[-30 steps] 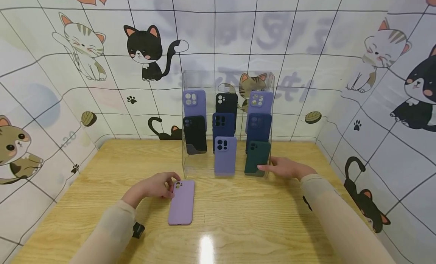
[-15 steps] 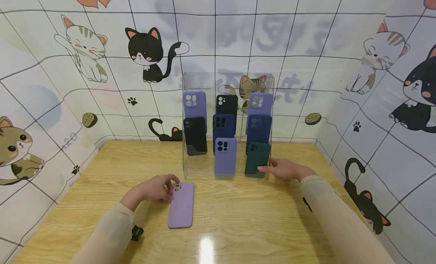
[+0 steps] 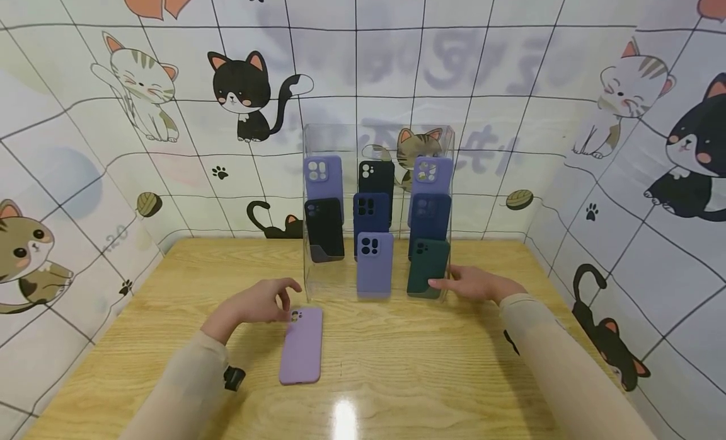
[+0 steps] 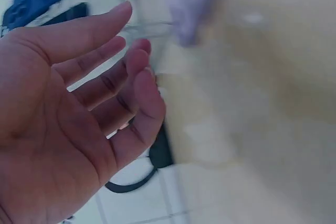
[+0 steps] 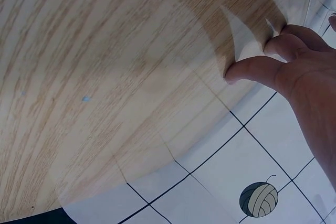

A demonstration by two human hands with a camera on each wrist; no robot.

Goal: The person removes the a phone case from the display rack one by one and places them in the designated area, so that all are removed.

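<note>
While the left hand (image 3: pixel 255 304) hovers with fingers loosely spread and holding nothing, the lilac case (image 3: pixel 302 345) lies flat on the table (image 3: pixel 420 364) just to its right, its camera end beside the fingertips and its long axis running back toward the person. The right hand (image 3: pixel 473 282), far from the case, rests straight fingers against the clear stand (image 3: pixel 317 282) beside the green case (image 3: pixel 428 268).

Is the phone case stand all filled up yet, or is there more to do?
Not quite. The clear acrylic stand already holds eight cases, but its front-left spot looks free. One lilac phone case lies flat on the wooden table. The left hand, fingers relaxed, hovers by its top end; the right hand rests against the stand's right side. That case likely goes in.
</note>
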